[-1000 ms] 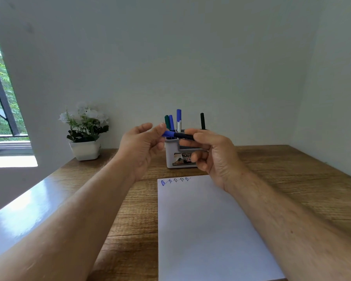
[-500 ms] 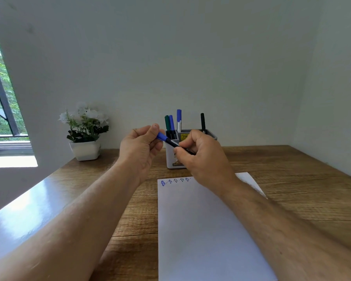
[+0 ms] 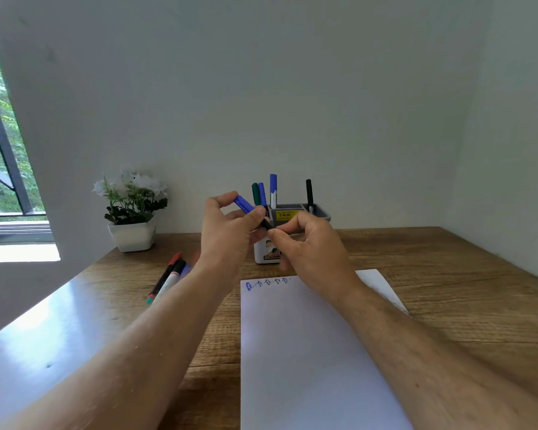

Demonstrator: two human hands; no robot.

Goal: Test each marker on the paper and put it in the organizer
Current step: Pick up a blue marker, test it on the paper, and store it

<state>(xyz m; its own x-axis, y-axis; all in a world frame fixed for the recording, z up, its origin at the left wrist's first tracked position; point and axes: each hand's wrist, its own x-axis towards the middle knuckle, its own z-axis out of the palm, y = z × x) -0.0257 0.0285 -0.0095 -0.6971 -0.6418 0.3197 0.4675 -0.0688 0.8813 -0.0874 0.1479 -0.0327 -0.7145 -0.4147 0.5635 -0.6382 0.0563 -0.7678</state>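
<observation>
Left hand [image 3: 227, 231] pinches the blue cap, right hand [image 3: 308, 243] grips the marker [image 3: 255, 214] barrel, held before the organizer [image 3: 292, 218] at twelve o'clock; seemingly uncapping; next, mark the paper [image 3: 308, 352].

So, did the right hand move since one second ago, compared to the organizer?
Yes. The right hand has dropped lower in front of the organizer, whose grey rim now shows above it.
</observation>
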